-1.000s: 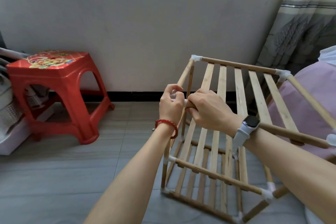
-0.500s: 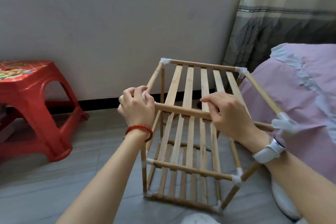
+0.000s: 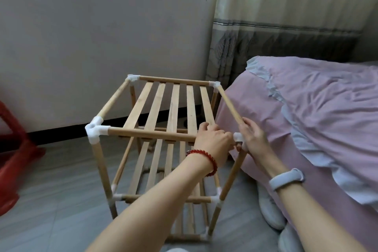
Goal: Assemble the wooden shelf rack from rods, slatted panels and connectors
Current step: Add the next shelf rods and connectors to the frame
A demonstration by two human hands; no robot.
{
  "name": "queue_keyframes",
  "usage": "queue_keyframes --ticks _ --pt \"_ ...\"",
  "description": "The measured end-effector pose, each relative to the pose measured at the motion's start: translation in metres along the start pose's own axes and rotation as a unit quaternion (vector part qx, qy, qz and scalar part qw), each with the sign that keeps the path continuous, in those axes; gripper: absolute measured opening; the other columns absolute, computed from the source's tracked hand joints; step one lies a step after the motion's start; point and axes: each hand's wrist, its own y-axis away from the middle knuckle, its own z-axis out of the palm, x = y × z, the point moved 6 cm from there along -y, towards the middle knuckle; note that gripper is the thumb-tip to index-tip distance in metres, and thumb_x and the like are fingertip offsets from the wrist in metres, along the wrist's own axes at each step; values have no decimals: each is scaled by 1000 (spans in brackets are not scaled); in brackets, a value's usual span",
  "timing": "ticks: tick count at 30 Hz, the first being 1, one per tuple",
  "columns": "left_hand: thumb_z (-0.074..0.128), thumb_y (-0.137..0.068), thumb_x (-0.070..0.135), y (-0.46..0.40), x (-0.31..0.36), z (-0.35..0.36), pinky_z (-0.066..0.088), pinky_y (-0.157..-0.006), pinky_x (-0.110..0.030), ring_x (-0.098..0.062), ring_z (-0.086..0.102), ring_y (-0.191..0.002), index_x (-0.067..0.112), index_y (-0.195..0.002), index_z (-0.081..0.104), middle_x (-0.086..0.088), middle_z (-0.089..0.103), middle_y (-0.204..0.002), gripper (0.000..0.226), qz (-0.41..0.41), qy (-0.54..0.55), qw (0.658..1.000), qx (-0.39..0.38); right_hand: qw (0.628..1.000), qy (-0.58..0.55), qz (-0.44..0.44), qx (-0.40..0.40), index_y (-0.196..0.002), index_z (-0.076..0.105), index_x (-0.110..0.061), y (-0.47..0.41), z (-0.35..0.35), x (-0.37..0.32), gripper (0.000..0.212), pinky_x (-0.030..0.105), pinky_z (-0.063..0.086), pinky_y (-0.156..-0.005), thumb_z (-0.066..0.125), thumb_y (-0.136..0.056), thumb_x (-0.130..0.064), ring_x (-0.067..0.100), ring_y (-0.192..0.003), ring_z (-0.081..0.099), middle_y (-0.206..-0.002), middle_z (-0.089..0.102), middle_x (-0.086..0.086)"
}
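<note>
The wooden shelf rack (image 3: 171, 108) stands upright on the floor, with a slatted panel on top and more slatted tiers below. White plastic connectors join its rods at the corners; the near-left connector (image 3: 95, 130) is bare. My left hand (image 3: 212, 139) grips the right end of the top front rod (image 3: 151, 134). My right hand (image 3: 252, 139) holds the near-right white connector (image 3: 238, 136), where the right side rod (image 3: 230, 104) and the front-right upright rod (image 3: 233, 174) meet. The joint itself is partly hidden by my fingers.
A bed with a pink cover (image 3: 306, 112) lies tight against the rack's right side. A red plastic stool (image 3: 12, 161) stands at the left edge. The wall and a curtain (image 3: 276, 16) are behind. Grey slippers (image 3: 272, 208) show at the bottom right.
Both hands left the near-left corner and travelled right along the front rod to the near-right corner. The view has swung right, so the stool sits at the edge.
</note>
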Motion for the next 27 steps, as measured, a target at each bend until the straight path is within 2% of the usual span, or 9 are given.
queue_keyframes --ticks 3,9,11,13,17,21,25,27 --pt "49 -92 25 -4 -6 -1 26 -103 -39 -18 46 -115 21 -104 57 3 62 -105 14 4 8 1000 -6 1000 3 0 -3 -129 46 -13 -1 2 0 32 25 46 -51 43 -97 -16 14 -60 50 -86 53 1" --pt "48 -92 24 1 -10 -6 32 -98 -33 -14 47 -111 25 -104 54 7 60 -106 13 28 17 999 11 1000 9 -26 1 -131 45 -11 0 7 0 34 25 46 -55 42 -97 -15 8 -61 49 -80 51 -5" --pt "47 -93 25 -2 -16 -15 34 -96 -31 -12 48 -108 25 -102 54 9 61 -103 12 25 41 998 31 999 14 -28 0 -133 45 -10 0 6 0 37 33 51 -61 42 -96 -15 9 -65 50 -80 51 -8" --pt "45 -95 26 -4 -20 -15 34 -90 -29 -11 47 -109 24 -103 55 9 62 -104 13 27 60 998 1 999 19 -35 6 -134 45 -9 1 10 -1 39 43 51 -69 41 -95 -13 14 -71 51 -80 51 -5" --pt "44 -96 28 0 -19 -9 33 -87 -28 -13 46 -111 23 -103 57 7 62 -105 16 22 49 998 -17 998 27 -50 15 -135 44 -10 6 17 -5 40 36 49 -77 40 -95 -13 17 -83 55 -89 54 -5" --pt "44 -96 27 0 -24 -13 30 -82 -26 -13 46 -111 21 -109 58 5 63 -105 20 15 57 998 -5 997 35 -64 22 -124 50 -8 7 20 -7 31 30 44 -65 39 -94 -11 17 -74 50 -80 52 -1" --pt "43 -96 24 4 -29 -15 27 -76 -24 -14 48 -106 20 -105 59 4 63 -100 19 5 61 998 -5 996 39 -74 23 -122 48 -6 9 28 -6 30 24 38 -68 37 -96 -13 17 -88 45 -96 46 4" --pt "43 -96 22 4 -31 -16 27 -75 -24 -16 50 -102 19 -103 59 3 63 -97 18 4 63 998 -4 996 42 -68 27 -132 43 -6 9 30 -6 38 23 36 -75 37 -96 -14 13 -93 45 -103 47 1"
